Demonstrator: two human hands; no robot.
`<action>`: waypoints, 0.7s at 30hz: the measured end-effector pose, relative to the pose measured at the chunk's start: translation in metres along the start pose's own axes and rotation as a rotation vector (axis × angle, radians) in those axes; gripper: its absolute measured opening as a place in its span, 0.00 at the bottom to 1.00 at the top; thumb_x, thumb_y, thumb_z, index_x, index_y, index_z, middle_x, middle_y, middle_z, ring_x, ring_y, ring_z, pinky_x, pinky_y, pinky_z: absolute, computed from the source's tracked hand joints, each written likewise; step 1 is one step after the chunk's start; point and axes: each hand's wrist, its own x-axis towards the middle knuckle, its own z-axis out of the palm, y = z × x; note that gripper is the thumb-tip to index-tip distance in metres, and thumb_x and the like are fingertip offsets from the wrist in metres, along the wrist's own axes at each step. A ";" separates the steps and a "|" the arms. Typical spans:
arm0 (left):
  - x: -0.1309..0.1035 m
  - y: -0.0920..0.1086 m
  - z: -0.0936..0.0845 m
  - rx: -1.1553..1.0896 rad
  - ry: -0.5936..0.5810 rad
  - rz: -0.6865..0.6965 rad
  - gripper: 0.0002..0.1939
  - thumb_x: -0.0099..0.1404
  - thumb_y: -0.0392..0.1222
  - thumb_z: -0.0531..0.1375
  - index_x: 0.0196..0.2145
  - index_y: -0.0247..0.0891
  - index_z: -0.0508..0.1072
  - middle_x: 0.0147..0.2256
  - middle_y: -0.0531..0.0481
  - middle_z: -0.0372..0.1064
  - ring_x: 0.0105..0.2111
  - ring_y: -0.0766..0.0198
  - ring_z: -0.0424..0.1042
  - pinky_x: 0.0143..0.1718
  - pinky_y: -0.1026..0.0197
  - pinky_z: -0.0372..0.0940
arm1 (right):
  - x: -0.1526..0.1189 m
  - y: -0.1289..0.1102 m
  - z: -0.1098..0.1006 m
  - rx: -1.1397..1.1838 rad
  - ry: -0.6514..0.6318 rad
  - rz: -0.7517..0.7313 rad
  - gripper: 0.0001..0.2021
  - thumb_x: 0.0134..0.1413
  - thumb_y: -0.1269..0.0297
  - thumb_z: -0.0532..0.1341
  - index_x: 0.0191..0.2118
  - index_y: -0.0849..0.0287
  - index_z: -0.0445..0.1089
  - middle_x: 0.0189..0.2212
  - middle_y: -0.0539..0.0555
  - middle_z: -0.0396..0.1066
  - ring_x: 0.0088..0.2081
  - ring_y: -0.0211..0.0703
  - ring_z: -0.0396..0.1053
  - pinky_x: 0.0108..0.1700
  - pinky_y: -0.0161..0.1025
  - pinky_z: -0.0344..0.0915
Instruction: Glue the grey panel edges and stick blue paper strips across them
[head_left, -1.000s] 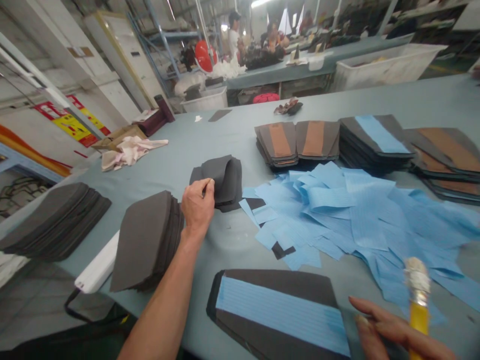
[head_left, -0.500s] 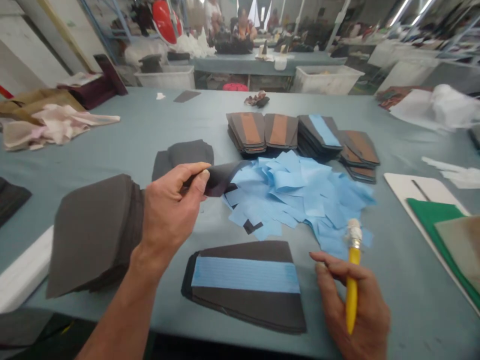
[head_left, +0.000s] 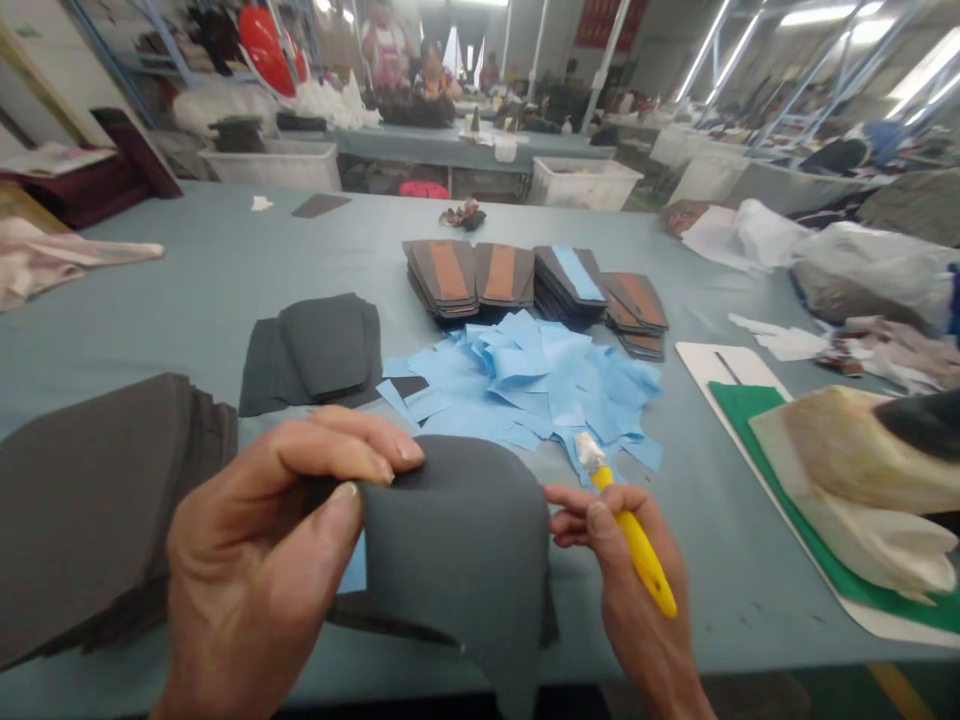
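My left hand (head_left: 270, 540) pinches the edge of a dark grey fabric piece (head_left: 457, 530), which bends over in front of me. Beneath it lies a stack of dark panels (head_left: 551, 610), mostly covered; a bit of the blue strip (head_left: 354, 565) on top shows beside my thumb. My right hand (head_left: 630, 550) holds a brush with a yellow handle (head_left: 645, 565) and pale, coated bristles. Its fingertips are at the right edge of the grey piece; whether they touch it I cannot tell. Just beyond both hands spreads a heap of blue strips (head_left: 525, 370).
Dark panel stacks stand at left (head_left: 97, 500) and left of the heap (head_left: 322, 345). Behind the heap are stacks with brown strips (head_left: 450, 270) and a blue-striped stack (head_left: 570, 275). On the right, a white board (head_left: 694, 360) carries green sheet (head_left: 739, 400) and a stained cream bundle (head_left: 847, 450).
My left hand has brought the fabric piece nearer, over the blue-striped stack. My right hand has moved slightly left with the brush. The view has turned right.
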 end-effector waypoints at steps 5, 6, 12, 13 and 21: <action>-0.014 0.004 0.000 -0.073 -0.037 -0.005 0.10 0.74 0.50 0.62 0.34 0.51 0.78 0.32 0.48 0.74 0.36 0.54 0.76 0.38 0.49 0.80 | -0.015 -0.004 0.011 0.146 -0.143 0.054 0.14 0.71 0.48 0.61 0.42 0.52 0.63 0.47 0.57 0.82 0.43 0.48 0.82 0.47 0.45 0.79; -0.015 0.006 0.001 -0.080 -0.033 -0.004 0.11 0.74 0.53 0.61 0.34 0.52 0.78 0.32 0.48 0.73 0.35 0.54 0.76 0.37 0.49 0.80 | -0.017 -0.002 0.013 0.140 -0.130 0.042 0.13 0.70 0.49 0.63 0.42 0.51 0.63 0.49 0.56 0.82 0.45 0.48 0.81 0.50 0.46 0.77; -0.015 0.026 0.007 -0.100 0.072 0.063 0.15 0.73 0.59 0.60 0.32 0.51 0.76 0.31 0.50 0.72 0.32 0.56 0.75 0.35 0.51 0.80 | -0.020 -0.001 0.027 0.154 -0.064 0.127 0.17 0.67 0.44 0.63 0.37 0.52 0.65 0.29 0.48 0.72 0.30 0.42 0.71 0.31 0.36 0.71; -0.014 0.029 0.007 -0.107 0.098 0.063 0.16 0.73 0.60 0.61 0.32 0.51 0.76 0.31 0.50 0.72 0.32 0.56 0.75 0.36 0.51 0.80 | -0.020 -0.006 0.029 0.204 -0.062 0.161 0.19 0.66 0.42 0.63 0.36 0.52 0.65 0.27 0.47 0.68 0.27 0.41 0.68 0.28 0.36 0.69; -0.024 0.019 0.002 -0.606 0.298 -0.275 0.08 0.61 0.45 0.72 0.27 0.45 0.81 0.41 0.53 0.83 0.46 0.61 0.81 0.48 0.65 0.78 | 0.005 -0.081 0.025 0.169 0.091 0.114 0.20 0.55 0.50 0.73 0.39 0.51 0.62 0.29 0.44 0.66 0.26 0.37 0.64 0.26 0.33 0.63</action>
